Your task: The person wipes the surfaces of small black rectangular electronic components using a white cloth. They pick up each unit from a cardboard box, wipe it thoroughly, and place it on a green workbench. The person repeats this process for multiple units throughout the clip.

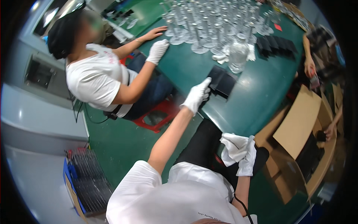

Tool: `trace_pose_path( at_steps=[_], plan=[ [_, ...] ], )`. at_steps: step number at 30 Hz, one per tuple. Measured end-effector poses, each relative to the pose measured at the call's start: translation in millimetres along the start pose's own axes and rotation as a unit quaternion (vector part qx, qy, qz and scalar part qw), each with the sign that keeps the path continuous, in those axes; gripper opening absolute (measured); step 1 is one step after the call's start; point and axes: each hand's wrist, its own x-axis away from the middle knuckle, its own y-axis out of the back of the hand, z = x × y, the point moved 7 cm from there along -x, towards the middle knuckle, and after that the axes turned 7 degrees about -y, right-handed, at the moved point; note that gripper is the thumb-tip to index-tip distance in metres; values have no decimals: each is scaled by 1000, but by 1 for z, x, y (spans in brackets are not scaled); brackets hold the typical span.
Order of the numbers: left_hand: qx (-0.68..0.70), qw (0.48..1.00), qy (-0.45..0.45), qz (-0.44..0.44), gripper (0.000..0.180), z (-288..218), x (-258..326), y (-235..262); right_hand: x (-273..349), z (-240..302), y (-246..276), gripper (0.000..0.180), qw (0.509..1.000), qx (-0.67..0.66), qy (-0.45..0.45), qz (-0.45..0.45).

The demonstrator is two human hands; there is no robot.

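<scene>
My left hand (194,98), in a white glove, is closed at the near left edge of some black flat boxes (225,83) by the table edge. Its thumb points up and away, and dark material shows under the curled fingers. Over my lap, my gloved right hand (247,161) grips a bunched white cloth (234,148). A clear glass jar (238,58) stands upright just beyond the black boxes, with white gloves or cloths (220,58) around its base.
Many clear stemmed glass pieces (199,44) crowd the far part of the green table (257,97). More black boxes (276,46) lie at far right. A co-worker (99,74) sits at left. An open cardboard box (298,127) stands at right; a blue crate (69,175) sits lower left.
</scene>
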Motion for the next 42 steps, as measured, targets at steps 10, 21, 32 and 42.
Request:
trace_pose_path(
  at_steps=[10,21,32,42],
  plan=[
    [-503,797,-335,-21,37,4,4,-7,3,4,0,55,1000,14,10,24],
    [-476,747,-455,-86,26,-11,6,-13,1,8,3,52,993,83,80,-14],
    [-341,787,-435,-275,43,-29,-12,43,-3,0,2,52,999,-22,40,0],
    [-325,808,-478,117,28,-3,33,-115,-14,-20,12,50,999,38,19,5]
  ],
)
